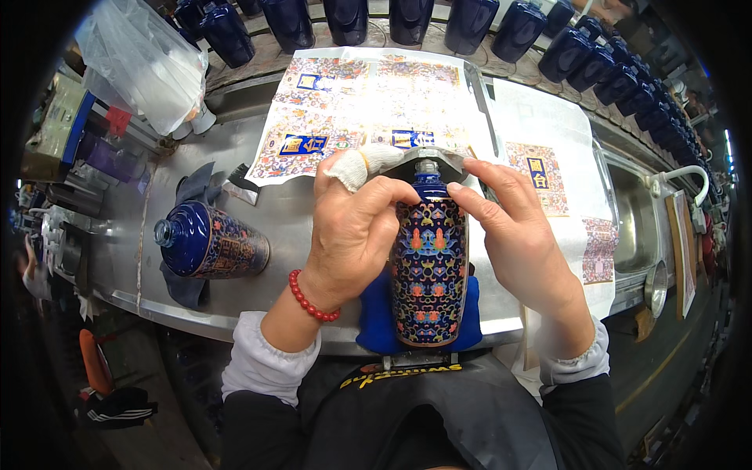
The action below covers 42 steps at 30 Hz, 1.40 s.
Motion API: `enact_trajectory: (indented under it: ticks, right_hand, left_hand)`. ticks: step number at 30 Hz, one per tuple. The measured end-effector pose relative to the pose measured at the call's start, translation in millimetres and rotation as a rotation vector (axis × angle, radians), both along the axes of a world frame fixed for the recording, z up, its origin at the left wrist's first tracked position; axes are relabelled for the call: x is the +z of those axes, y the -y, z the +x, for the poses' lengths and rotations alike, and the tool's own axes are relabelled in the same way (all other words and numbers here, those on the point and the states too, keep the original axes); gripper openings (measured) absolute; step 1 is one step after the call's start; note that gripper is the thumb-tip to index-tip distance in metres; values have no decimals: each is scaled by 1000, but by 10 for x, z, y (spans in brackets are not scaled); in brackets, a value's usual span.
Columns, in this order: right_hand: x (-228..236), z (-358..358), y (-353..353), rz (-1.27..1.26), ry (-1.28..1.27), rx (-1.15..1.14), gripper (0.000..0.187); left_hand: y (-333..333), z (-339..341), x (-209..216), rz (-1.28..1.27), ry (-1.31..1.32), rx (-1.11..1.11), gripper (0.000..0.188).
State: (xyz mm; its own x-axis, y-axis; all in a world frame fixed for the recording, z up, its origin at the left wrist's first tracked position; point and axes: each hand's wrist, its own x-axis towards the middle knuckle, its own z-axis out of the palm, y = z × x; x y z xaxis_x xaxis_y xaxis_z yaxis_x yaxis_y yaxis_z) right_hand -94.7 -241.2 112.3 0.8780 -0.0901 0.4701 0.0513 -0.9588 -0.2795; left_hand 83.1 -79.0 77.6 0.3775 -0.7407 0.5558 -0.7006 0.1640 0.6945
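Patterned bottle [429, 274] between both hands [352, 231] [526, 247]

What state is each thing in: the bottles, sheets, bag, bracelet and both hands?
Near bottle, patterned, uncapped
Left bottle, patterned, uncapped
Back bottles, plain blue, lined up
Left sheet, printed, spread out
Right sheet, partly printed, spread out
Bag, translucent, crumpled
Bracelet, worn
Left hand, fingers curled, at near bottle's shoulder
Right hand, fingers extended, at near bottle's shoulder

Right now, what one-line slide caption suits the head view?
Left hand and right hand at the shoulder of a floral-patterned dark-blue glass bottle, printed white sheets spread beyond.
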Motion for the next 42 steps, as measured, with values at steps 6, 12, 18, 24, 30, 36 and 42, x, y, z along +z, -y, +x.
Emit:
enact_trajectory:
  ticks: [6,12,18,24,30,36,42]
  right_hand:
    - [-10,-20,8,15,8,-1,55]
    - [-6,-28,19,53,42,-29,59]
    - [54,-40,1,116,142,-90,49]
    - [93,-57,16,189,107,-13,63]
    - [85,-61,-8,145,123,-81,50]
    - [384,-124,-102,709,-66,-216,35]
    - [529,149,187,689,-296,-54,30]
  left_hand:
    - [19,29,54,-35,169,94,18]
    - [74,37,92,-50,350,111,17]
    - [85,44,156,24,579,124,21]
    - [90,48,206,17,765,175,19]
    - [121,5,222,23,733,167,17]
    - [74,3,99,22,258,140,11]
    - [-19,-102,-41,-109,140,112,27]
